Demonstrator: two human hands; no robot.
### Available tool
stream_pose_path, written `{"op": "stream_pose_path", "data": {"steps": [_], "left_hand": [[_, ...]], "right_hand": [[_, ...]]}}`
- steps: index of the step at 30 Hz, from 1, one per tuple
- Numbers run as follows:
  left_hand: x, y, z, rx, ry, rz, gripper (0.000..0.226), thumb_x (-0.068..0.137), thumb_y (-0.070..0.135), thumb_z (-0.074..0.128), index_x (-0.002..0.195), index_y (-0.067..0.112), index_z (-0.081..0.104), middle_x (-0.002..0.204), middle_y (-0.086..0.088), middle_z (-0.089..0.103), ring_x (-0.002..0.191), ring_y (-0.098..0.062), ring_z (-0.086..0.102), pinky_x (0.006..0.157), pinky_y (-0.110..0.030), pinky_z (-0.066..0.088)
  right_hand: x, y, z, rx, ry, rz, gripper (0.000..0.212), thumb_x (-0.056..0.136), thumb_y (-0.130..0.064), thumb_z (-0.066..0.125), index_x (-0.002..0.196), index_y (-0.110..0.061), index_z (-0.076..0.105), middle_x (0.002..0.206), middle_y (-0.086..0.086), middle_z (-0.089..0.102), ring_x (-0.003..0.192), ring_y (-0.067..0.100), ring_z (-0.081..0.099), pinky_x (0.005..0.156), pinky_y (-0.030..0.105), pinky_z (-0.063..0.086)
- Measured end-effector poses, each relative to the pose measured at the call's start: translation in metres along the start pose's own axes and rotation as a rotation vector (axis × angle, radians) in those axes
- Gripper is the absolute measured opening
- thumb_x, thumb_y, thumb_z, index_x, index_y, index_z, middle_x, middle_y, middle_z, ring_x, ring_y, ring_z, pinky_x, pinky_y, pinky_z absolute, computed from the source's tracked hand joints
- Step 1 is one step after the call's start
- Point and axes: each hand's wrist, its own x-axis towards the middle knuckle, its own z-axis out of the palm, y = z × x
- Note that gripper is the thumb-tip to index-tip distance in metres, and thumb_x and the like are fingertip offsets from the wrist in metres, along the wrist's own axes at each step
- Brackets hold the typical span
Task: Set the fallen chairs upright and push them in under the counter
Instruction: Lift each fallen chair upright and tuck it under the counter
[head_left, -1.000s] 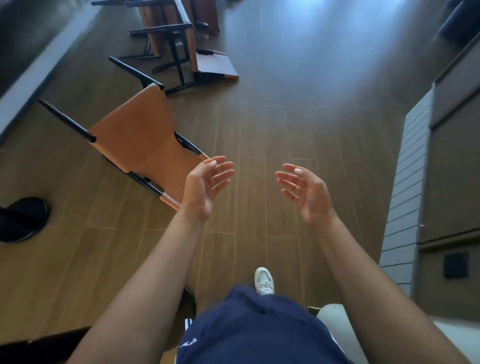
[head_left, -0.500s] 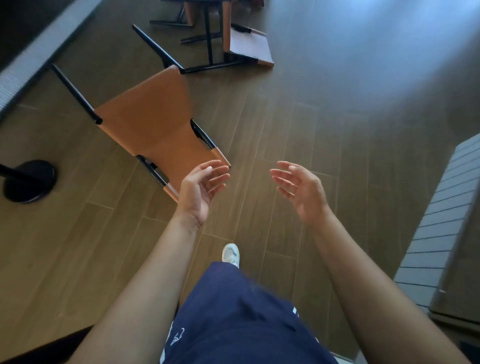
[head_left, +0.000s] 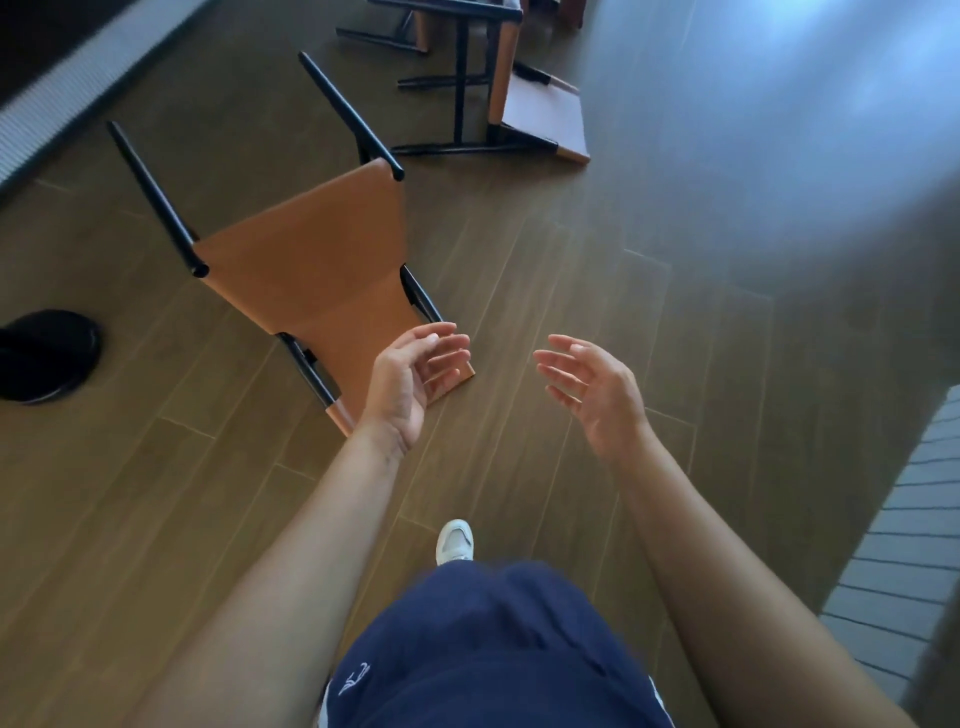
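I judge the job barely begun: the tan chair (head_left: 311, 270) lies toppled on the wood floor (head_left: 649, 260), its black legs pointing toward the floor's left edge, and a second chair (head_left: 540, 111) lies tipped beyond it. My left hand (head_left: 410, 374) hovers over the tan chair's near end and my right hand (head_left: 592, 395) is beside it, both with fingers spread and holding nothing. The white mark on my shorts (head_left: 354, 679) is unreadable.

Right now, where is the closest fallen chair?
In the head view the tan chair lies on the floor left of centre, its near corner by the left hand, a black round base to its left.
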Motion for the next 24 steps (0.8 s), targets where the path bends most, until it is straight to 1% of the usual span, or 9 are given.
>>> {"op": "stream_pose_path", "data": {"steps": [6,10,13,16,21,24], "left_hand": [[0.04,0.013,-0.002,-0.033,0.062,0.02,0.024,0.095,0.01,0.045,0.095,0.014,0.07,0.096,-0.008,0.074,0.091,-0.022,0.068,0.075,-0.029,0.052],[0.068,0.016,-0.006,-0.073,0.143,0.026,0.022,0.094,0.011,0.046,0.098,0.013,0.068,0.096,-0.009,0.073,0.09,-0.022,0.068,0.077,-0.03,0.051],[0.092,0.016,-0.006,-0.143,0.216,0.068,0.024,0.095,0.009,0.044,0.1,0.012,0.067,0.1,-0.01,0.072,0.093,-0.023,0.068,0.078,-0.031,0.052],[0.114,0.011,-0.001,-0.236,0.321,0.091,0.024,0.094,0.008,0.044,0.102,0.011,0.066,0.1,-0.01,0.072,0.094,-0.023,0.068,0.081,-0.033,0.051],[0.146,-0.002,0.0,-0.411,0.474,0.123,0.027,0.094,0.006,0.04,0.102,0.011,0.065,0.097,-0.009,0.072,0.09,-0.023,0.069,0.079,-0.032,0.051],[0.166,-0.012,-0.005,-0.44,0.544,0.134,0.027,0.094,0.006,0.04,0.102,0.011,0.065,0.097,-0.009,0.073,0.091,-0.023,0.069,0.08,-0.033,0.052]], "right_hand": [[0.052,-0.013,0.018,-0.022,-0.059,0.065,0.025,0.096,-0.021,0.049,0.104,-0.018,0.072,0.105,0.006,0.075,0.104,0.022,0.069,0.092,0.036,0.048],[0.095,-0.019,0.028,-0.08,-0.123,0.112,0.025,0.095,-0.022,0.05,0.103,-0.019,0.073,0.105,0.006,0.075,0.105,0.022,0.069,0.095,0.037,0.048],[0.13,-0.028,0.034,-0.137,-0.183,0.163,0.024,0.093,-0.022,0.052,0.103,-0.018,0.074,0.104,0.006,0.075,0.102,0.021,0.07,0.097,0.038,0.049],[0.17,-0.04,0.038,-0.201,-0.27,0.187,0.021,0.092,-0.022,0.055,0.098,-0.02,0.075,0.101,0.005,0.076,0.099,0.019,0.071,0.093,0.036,0.05],[0.229,-0.05,0.039,-0.262,-0.308,0.249,0.018,0.091,-0.023,0.058,0.099,-0.019,0.074,0.099,0.004,0.076,0.094,0.017,0.072,0.088,0.034,0.053],[0.261,-0.044,0.041,-0.28,-0.337,0.285,0.017,0.093,-0.022,0.06,0.102,-0.017,0.073,0.101,0.004,0.076,0.096,0.019,0.072,0.088,0.035,0.055]]}}
